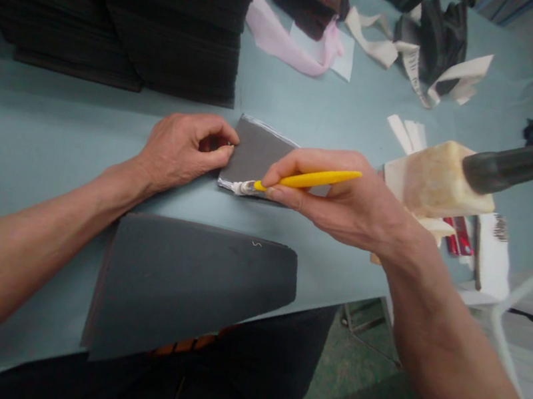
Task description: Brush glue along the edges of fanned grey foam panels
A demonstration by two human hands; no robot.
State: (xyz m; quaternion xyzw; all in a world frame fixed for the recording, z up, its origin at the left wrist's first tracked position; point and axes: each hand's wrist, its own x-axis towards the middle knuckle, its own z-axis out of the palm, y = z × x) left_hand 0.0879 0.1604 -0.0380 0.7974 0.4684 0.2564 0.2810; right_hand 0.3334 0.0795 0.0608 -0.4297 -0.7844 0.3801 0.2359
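Observation:
A small dark grey panel [258, 154] lies flat on the table, with whitish lines along its far and near edges. My left hand [186, 146] pinches the panel's left edge between thumb and forefinger. A yellow-handled brush [320, 179] is gripped in my right hand [342, 198]. Its bristles, coated in white paste, touch the panel's near left corner. My right hand covers the panel's right part. Closer to my body lies a larger dark grey panel [197, 283], apparently on top of another, with a small pale squiggle near its far edge.
Tall stacks of dark sheets [123, 15] stand at the back left. Pink and white strips [295, 46] and dark scraps [430, 40] lie at the back. On the right is a yellowed block-shaped container [439, 179] with a black tube [530, 160] reaching it. The table's front edge runs by my lap.

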